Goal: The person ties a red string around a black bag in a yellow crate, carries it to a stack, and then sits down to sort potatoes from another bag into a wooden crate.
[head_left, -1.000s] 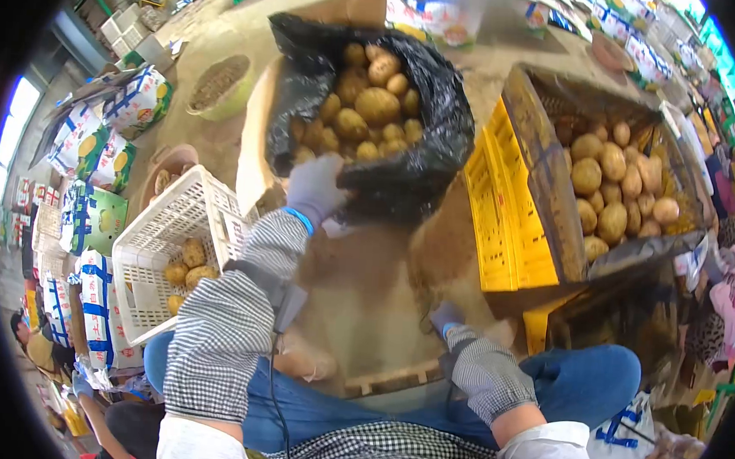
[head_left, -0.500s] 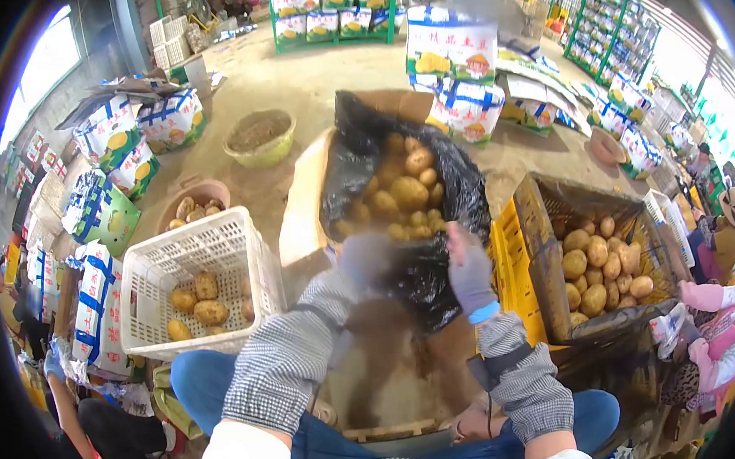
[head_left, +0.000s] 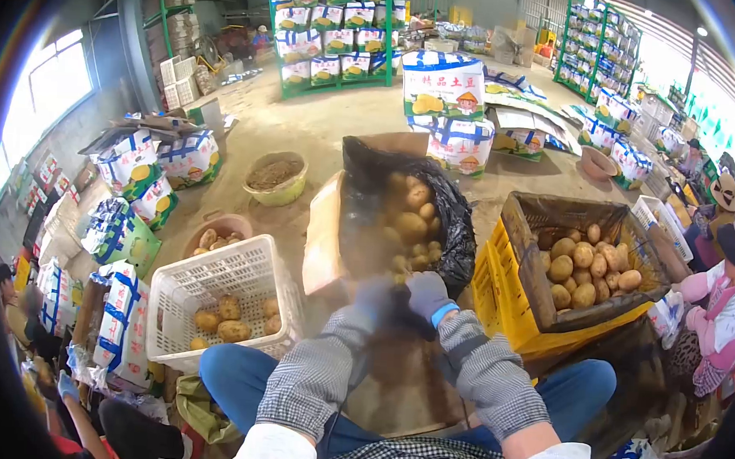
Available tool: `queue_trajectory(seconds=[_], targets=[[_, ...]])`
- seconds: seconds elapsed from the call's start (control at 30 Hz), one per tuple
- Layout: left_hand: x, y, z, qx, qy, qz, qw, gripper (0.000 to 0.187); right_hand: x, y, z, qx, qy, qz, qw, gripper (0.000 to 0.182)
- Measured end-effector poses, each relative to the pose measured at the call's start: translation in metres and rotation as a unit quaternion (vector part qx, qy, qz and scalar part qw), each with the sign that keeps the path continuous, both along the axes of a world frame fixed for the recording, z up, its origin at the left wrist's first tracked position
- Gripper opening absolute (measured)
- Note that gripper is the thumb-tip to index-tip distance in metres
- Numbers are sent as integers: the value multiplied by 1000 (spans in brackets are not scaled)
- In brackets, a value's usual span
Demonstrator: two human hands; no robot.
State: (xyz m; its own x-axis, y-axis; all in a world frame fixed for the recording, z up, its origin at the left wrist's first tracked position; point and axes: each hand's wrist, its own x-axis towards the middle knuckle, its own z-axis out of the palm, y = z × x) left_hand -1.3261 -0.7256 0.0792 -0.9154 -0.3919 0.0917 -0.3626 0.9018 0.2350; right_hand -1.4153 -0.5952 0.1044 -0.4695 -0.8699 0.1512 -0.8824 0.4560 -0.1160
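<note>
A cardboard box (head_left: 324,231) lined with a black plastic bag (head_left: 459,234) stands in front of me, with potatoes (head_left: 411,226) of mixed sizes inside. At the near edge of this box are both my gloved hands, close together. My right hand (head_left: 429,296) has its fingers curled on the near edge of the black bag. Motion smears my left hand (head_left: 372,299) beside it, so its fingers cannot be made out. A blurry patch covers part of the potatoes and the bag's left side.
To the left stands a white plastic crate (head_left: 169,294) with several potatoes; behind it is a tub (head_left: 204,229) of potatoes. A yellow crate (head_left: 497,299) with a dark liner holds potatoes on the right. Farther off are a basin (head_left: 275,193) and stacked cartons (head_left: 455,143). Co-workers sit at both sides.
My right hand has moved left and inward from the bag's right side to its near edge. The bag's front flap no longer hangs down. The camera view has tilted up.
</note>
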Motion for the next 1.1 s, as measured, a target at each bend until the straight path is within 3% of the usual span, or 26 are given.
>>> queue_trajectory(seconds=[0.1,0.13,0.23,0.33,0.43,0.53,0.6,0.67,0.77,0.87,0.93,1.0,1.07,1.1], targets=[[30,16,-33,-34,7,5,999,18,30,29,-1,14,-9,35,999,22],[52,34,-3,-34,-24,-34,999,17,39,41,-8,25,-16,49,998,22],[94,57,-1,14,-82,-105,991,17,82,79,13,51,-72,79,993,22],[120,85,25,88,-219,-156,959,31,107,112,15,111,-114,106,982,22],[146,79,39,159,-137,-278,937,47,100,145,24,24,-235,170,957,27],[112,55,75,312,-223,-260,886,57,66,171,33,-101,-297,147,938,34],[68,51,98,212,-201,-182,939,61,46,172,43,-200,-420,48,884,43],[36,29,43,114,-163,-227,953,57,37,173,55,-236,-506,-68,827,43],[-11,21,-34,-43,-186,-285,939,54,32,175,55,-271,-520,-73,807,40],[-42,37,-58,-57,-253,-182,948,55,31,178,39,-303,-462,-35,833,40],[-52,39,-61,-19,-263,-112,958,55,32,177,31,-339,-394,0,854,39],[-50,36,-56,57,-244,-41,967,56,31,180,38,-327,-408,-18,852,39],[-36,31,-42,263,-186,82,943,58,31,180,43,-332,-422,-40,843,39],[-23,33,-23,396,-151,145,894,59,28,180,39,-340,-423,-36,839,38]])
